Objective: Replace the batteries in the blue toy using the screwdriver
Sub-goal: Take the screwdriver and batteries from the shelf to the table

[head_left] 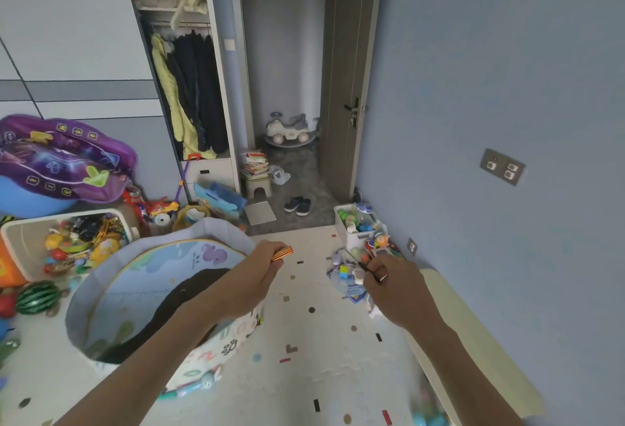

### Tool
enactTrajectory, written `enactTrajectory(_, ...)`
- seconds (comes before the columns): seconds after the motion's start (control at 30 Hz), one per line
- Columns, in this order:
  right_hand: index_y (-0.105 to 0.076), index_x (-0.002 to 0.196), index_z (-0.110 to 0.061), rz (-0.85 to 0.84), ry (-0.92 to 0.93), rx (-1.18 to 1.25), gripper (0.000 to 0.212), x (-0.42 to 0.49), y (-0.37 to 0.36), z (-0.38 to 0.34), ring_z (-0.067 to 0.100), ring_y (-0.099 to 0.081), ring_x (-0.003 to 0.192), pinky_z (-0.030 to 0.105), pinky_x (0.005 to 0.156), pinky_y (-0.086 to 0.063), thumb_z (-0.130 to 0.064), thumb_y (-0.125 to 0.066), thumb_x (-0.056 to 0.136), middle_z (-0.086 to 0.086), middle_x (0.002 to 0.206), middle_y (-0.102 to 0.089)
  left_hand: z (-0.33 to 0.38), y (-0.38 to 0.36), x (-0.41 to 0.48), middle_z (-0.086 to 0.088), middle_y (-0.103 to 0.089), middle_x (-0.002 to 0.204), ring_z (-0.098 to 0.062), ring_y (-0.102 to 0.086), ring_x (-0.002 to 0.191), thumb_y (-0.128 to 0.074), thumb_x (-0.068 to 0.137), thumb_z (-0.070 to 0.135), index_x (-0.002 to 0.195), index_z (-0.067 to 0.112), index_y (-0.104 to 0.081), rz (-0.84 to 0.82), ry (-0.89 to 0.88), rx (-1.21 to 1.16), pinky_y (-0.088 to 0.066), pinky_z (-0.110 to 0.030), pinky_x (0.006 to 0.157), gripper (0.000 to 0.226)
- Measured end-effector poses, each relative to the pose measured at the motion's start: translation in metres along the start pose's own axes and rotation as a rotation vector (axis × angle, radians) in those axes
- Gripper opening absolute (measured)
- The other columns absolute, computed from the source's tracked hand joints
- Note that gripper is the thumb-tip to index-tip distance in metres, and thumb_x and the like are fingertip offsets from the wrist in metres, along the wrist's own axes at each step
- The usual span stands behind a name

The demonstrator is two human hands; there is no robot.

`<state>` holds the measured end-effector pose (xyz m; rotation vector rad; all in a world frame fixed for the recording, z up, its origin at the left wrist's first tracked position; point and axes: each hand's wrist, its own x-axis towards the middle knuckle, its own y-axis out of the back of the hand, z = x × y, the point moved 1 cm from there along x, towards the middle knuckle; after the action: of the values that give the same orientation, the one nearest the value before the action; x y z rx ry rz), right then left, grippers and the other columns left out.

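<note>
— Where are you?

— On the pale play mat (304, 341), facing an open wardrobe (192, 94) with clothes hanging in it and a door (345, 87) standing open beside it. A blue wall (490, 70) runs along my right.

— What's around you?

— On my left is a round fabric pool (216, 226) with something dark lying inside, and my left forearm crosses above it. Behind that sit a purple inflatable (61, 155) and a white crate (61, 218) heaped with toys. On my right a cream cushion (473, 341) lies along the wall. Farther ahead a small white box (340, 219) of toys stands against the wall, near the door.

— And your hands?

— Both are raised over the mat, well apart. My left hand (260, 273) is curled round a red-and-yellow striped piece (283, 252), whose end sticks out past my fingers. It may be the screwdriver's handle, but I cannot tell for certain. My right hand (397, 288) pinches a thin dark rod (372, 272) with a bright tip between thumb and fingers.

— Where is the blue toy?

— The blue toy (340, 285) lies flat on the mat just past my right hand's fingers, among a scatter of small toys near the white box. Neither hand touches it. I cannot make out whether its battery cover is on or off.
</note>
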<state>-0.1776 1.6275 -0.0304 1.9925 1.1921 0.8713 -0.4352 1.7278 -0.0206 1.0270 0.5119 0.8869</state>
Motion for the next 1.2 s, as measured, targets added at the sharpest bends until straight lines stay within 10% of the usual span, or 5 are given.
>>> enactTrajectory(0.13,-0.063,0.082,-0.016,-0.009,-0.009,0.024,0.015,0.099,-0.02,0.016,0.002,-0.054,0.057,0.015,0.053,-0.038,-0.015,-0.068,0.096,-0.015,0.058,-0.055,-0.015,0.013,0.107,0.021,-0.054,0.104,0.001,-0.055,0.09,-0.033,0.115,0.036,0.14,0.024,-0.044,0.003,-0.003,-0.034,-0.04,-0.003,0.072,0.029)
enactTrajectory(0.47,-0.052,0.069,-0.027,0.088,-0.267,-0.011,0.03,0.261,-0.019,0.089,0.016,-0.054,0.06,0.027,0.055,-0.037,-0.028,-0.062,0.097,-0.004,0.06,-0.059,-0.004,-0.015,0.375,0.013,-0.055,0.097,-0.004,-0.058,0.083,-0.032,0.116,0.035,0.137,0.027,-0.042,-0.127,-0.294,-0.022,-0.043,-0.016,0.073,0.025)
enactTrajectory(0.7,-0.068,0.086,-0.019,0.279,-0.627,-0.005,0.009,0.303,-0.017,0.161,0.032,-0.069,0.063,0.049,0.062,-0.062,-0.018,-0.062,0.092,0.005,0.073,-0.074,0.052,-0.075,0.532,0.001,-0.062,0.125,-0.016,-0.061,0.109,-0.039,0.115,0.024,0.144,0.019,-0.048,-0.346,-0.684,-0.114,-0.047,-0.026,0.091,0.031)
enactTrajectory(1.2,-0.071,0.096,-0.02,0.486,-1.156,-0.101,0.011,0.323,-0.044,0.263,0.021,-0.069,0.075,0.015,0.05,-0.031,-0.024,-0.062,0.094,-0.004,0.084,-0.079,0.156,-0.242,0.675,0.008,-0.055,0.121,0.011,-0.056,0.1,-0.036,0.115,0.026,0.147,0.02,-0.041,-0.826,-1.039,-0.064,-0.045,-0.012,0.075,0.033)
